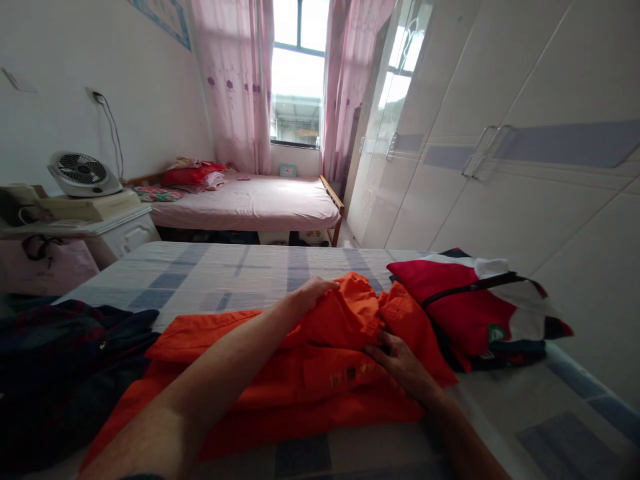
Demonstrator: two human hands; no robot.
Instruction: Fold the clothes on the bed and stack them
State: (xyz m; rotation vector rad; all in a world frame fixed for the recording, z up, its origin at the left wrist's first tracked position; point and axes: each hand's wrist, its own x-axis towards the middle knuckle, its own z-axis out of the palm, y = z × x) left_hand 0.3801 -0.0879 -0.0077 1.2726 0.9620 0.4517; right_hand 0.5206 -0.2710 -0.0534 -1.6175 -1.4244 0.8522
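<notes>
An orange jacket (300,377) is spread across the bed in front of me, with gold lettering on its lower part and its upper part bunched up. My left hand (320,290) reaches over it to the far side, its fingers closed on the raised orange cloth. Nearer to me, my right hand (400,360) pinches the cloth edge beside the bunched part. Some fingertips of both hands are hidden by the folds.
To the right lies a stack of folded red, white and black clothes (465,300). Dark plaid clothing (70,360) is heaped at the left. The bed's checked sheet (235,267) lies beneath. Beyond are a pink bed (260,200), a fan (83,172) and white wardrobes (450,200).
</notes>
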